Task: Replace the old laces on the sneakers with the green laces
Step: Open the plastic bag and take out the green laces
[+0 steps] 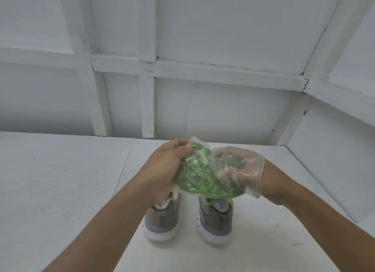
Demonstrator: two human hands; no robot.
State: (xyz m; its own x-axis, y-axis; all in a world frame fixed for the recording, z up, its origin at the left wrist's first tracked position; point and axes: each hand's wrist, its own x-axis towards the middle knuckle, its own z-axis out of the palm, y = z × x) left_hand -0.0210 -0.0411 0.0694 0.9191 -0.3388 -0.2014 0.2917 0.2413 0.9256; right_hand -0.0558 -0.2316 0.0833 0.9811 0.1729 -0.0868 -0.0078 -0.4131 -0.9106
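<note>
Holding a clear plastic bag (197, 144) of coiled green laces (197, 180) just above the grey sneakers (216, 219). Pinching the bag's edge with left hand (162, 170), fingers curled. Gripping the laces with right hand (241, 170), sheathed in clear film, fingers curled. Beneath the sneakers, white worktop (60, 180); heels toward camera.
</note>
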